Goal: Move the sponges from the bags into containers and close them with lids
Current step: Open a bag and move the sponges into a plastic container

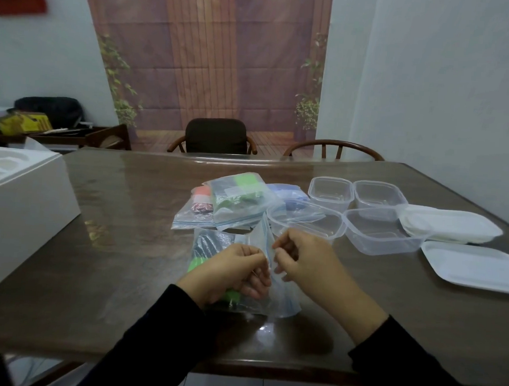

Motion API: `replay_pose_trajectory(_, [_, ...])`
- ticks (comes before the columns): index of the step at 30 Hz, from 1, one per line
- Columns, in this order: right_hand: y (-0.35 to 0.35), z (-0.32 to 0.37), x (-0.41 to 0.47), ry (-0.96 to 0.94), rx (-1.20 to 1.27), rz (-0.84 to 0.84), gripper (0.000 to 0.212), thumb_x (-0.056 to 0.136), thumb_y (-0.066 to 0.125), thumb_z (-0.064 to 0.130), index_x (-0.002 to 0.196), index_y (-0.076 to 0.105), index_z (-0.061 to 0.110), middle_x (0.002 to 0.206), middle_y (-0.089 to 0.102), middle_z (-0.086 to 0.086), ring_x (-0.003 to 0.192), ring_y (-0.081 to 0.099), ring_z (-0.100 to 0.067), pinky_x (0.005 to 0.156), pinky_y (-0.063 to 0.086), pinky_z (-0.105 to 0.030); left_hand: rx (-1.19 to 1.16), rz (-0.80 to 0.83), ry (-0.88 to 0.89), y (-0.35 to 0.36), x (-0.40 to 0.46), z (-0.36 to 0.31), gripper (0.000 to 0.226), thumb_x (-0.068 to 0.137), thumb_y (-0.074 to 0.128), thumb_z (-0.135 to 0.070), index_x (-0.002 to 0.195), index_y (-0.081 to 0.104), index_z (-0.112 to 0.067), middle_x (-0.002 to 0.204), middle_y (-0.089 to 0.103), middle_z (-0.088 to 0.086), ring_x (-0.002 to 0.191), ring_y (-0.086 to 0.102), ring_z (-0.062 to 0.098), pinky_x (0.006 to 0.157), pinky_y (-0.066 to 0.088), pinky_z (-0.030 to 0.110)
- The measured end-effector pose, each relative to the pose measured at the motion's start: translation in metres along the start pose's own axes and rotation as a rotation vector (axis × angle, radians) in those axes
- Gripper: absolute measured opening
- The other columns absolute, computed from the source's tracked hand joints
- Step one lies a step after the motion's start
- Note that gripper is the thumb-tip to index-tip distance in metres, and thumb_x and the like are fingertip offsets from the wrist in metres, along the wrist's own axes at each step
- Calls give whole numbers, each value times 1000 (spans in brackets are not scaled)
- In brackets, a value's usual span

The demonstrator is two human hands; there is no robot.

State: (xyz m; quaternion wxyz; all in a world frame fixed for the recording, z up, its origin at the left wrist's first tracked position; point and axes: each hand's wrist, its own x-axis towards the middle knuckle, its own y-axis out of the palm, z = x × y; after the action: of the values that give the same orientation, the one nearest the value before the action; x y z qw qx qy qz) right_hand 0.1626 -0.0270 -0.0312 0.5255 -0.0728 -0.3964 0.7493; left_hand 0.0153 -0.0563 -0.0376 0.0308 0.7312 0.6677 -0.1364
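Observation:
A clear zip bag [213, 247] with a green and dark sponge inside lies on the table before me. My left hand [235, 271] and my right hand [300, 257] each pinch the bag's blue-edged mouth, side by side, with the plastic pulled up between them. Behind it lie more bags: one with green sponges [241, 196], one with an orange sponge [199, 207], one with a blue sponge [286, 192]. Several empty clear containers [380, 231] stand to the right. White lids [452, 226] are stacked at the far right, and one lid [476, 270] lies apart.
A white box [15, 194] sits at the table's left edge. Two chairs [216, 136] stand behind the far edge of the brown table [123, 244]. A side shelf with a yellow box [23, 122] stands at the left wall.

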Motion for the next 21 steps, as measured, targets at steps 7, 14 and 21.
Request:
replay_pose_trajectory(7, [9,-7,20,133,-114,206,33,85,57,8,117,55,14,105,68,-4,91,66,-17,84,55,-34,-14,6,22,0,-2,1,26,91,43,-3,68,55,-8,57,60,8,44,58,13,45,52,21])
replay_pose_trajectory(14, [-1,-21,19,192,33,446,92,70,81,29,143,24,27,126,48,5,101,58,-11,71,56,-24,-228,44,98,-4,0,-7,24,89,48,-8,67,57,-14,61,61,3,44,55,8,43,48,19])
replay_pose_trajectory(21, [-2,-28,17,159,250,413,67,73,79,17,131,46,22,118,62,5,103,61,-7,86,54,-25,-83,-201,234,-24,2,-9,12,93,52,-14,83,59,-11,82,67,1,63,60,11,49,50,19])
